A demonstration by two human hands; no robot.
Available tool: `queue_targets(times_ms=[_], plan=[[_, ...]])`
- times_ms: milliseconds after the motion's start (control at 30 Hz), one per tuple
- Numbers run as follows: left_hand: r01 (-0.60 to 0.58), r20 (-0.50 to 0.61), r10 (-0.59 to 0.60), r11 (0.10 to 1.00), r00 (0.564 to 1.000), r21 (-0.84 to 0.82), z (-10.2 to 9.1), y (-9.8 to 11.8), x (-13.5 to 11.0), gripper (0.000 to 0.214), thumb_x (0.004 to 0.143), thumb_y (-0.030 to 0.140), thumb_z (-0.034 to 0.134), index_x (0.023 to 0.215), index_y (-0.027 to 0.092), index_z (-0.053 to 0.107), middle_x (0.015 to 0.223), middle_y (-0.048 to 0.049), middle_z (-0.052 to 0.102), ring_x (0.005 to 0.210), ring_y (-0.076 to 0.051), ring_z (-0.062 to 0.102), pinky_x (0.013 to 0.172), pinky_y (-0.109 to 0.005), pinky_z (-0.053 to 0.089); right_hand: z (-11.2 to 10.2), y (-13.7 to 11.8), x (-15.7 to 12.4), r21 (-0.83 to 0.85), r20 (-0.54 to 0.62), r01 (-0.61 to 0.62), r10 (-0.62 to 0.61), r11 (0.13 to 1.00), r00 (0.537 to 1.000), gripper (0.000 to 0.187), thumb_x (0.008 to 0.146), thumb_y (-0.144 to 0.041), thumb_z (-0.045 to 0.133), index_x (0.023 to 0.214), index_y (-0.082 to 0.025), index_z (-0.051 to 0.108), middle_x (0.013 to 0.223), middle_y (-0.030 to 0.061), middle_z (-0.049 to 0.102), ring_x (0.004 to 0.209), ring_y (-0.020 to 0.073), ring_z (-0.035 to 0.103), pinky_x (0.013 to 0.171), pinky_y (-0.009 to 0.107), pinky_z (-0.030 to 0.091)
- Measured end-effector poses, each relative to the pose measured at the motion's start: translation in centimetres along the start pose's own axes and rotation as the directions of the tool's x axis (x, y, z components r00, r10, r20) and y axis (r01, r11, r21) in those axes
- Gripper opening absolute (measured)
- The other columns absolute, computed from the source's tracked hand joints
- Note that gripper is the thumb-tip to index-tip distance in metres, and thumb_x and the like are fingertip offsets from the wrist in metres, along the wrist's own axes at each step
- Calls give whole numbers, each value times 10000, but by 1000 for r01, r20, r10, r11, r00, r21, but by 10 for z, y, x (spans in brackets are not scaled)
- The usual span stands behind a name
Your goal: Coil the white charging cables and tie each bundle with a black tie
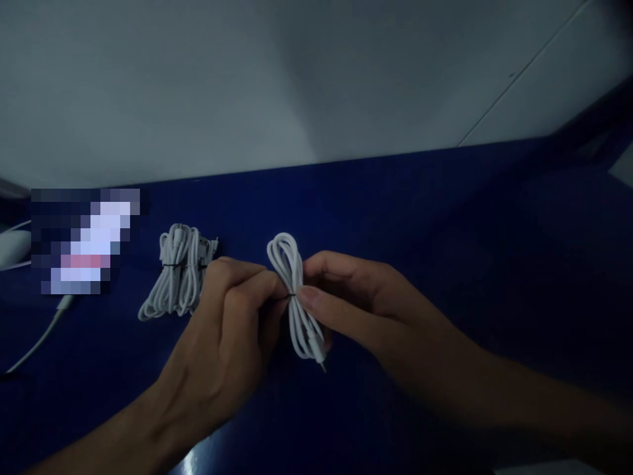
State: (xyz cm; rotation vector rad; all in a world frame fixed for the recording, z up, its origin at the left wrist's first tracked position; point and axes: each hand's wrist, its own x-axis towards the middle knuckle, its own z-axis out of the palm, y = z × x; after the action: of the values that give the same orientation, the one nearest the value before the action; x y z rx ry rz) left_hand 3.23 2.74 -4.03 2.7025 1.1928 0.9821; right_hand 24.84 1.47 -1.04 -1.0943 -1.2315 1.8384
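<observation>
A white charging cable, coiled into a narrow bundle, is held upright between my hands. A thin black twist tie cinches its middle, and a plug with a metal tip points down at the lower end. My right hand grips the bundle from the right, thumb in front and fingers behind. From the left, my left hand pinches at the tie, its fingertips pressed together; the tie's ends are hidden in them. Just beyond that hand lie several tied white cables, partly covered by it.
On the left is a bright, pixelated device with a white cord plugged into its lower end. A white rounded object shows at the left edge. The blue table meets a pale wall at the back.
</observation>
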Motion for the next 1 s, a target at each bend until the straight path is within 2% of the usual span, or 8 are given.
queue_targets(times_ms=[100,200,333,467,633,733,900,1000], plan=[[32,11,-32,999,999,7,1,1,-1,199,996,48,637,905,219,592,963,-65,663,876,-218,670,692,-332,638,1,6,-1,-97,-49,76,-81,992,995,94,1109,-284,672,1037,-250,722,905,-34,709,822,133,673,715,238,561],[37,5,-37,999,999,5,2,2,-2,170,1026,51,580,986,215,592,1002,-69,645,876,-207,655,675,-311,620,4,11,-1,-209,-95,136,-159,968,983,92,1131,-290,638,1117,-261,724,937,-29,736,845,147,703,737,275,586],[36,-2,-37,999,999,-23,1,3,-2,156,1033,62,564,999,212,591,990,-63,634,861,-205,646,654,-296,598,7,18,0,-303,-125,213,-260,929,957,69,1115,-251,655,1083,-241,715,999,-14,766,905,161,741,805,310,624],[78,61,-78,997,995,-2,-1,6,-2,175,1059,68,520,977,207,586,994,-68,613,866,-199,628,662,-283,591,8,26,1,-394,-162,342,-430,853,888,44,1076,-203,707,1057,-239,721,1023,-10,783,957,174,764,814,313,631],[100,62,-100,995,993,-4,-1,8,-5,168,1089,73,509,1192,200,550,1092,-58,586,860,-162,627,665,-250,587,9,32,1,-546,-169,424,-590,723,789,94,1059,-154,735,1081,-246,737,999,-26,789,905,150,764,803,273,638],[120,76,-117,992,990,-33,-1,9,-3,204,1085,53,501,1208,214,520,1087,-44,568,823,-144,620,636,-231,571,9,32,1,-597,-135,469,-658,651,741,100,1066,-138,731,1100,-231,741,1014,-15,803,915,145,782,824,247,656],[140,105,-130,986,986,-87,-2,10,-2,206,1083,53,514,1178,236,505,1080,-41,540,830,-154,602,646,-244,567,9,34,4,-652,-77,518,-727,555,682,129,1069,-91,708,1126,-189,769,1073,38,851,999,163,832,881,238,692],[178,121,-161,973,979,-144,-2,10,-6,304,1020,5,544,1205,245,518,1108,-44,539,865,-166,587,665,-251,558,8,35,4,-676,-48,524,-741,518,670,176,1060,-69,696,1152,-193,780,1148,48,870,1097,183,844,930,246,710]])
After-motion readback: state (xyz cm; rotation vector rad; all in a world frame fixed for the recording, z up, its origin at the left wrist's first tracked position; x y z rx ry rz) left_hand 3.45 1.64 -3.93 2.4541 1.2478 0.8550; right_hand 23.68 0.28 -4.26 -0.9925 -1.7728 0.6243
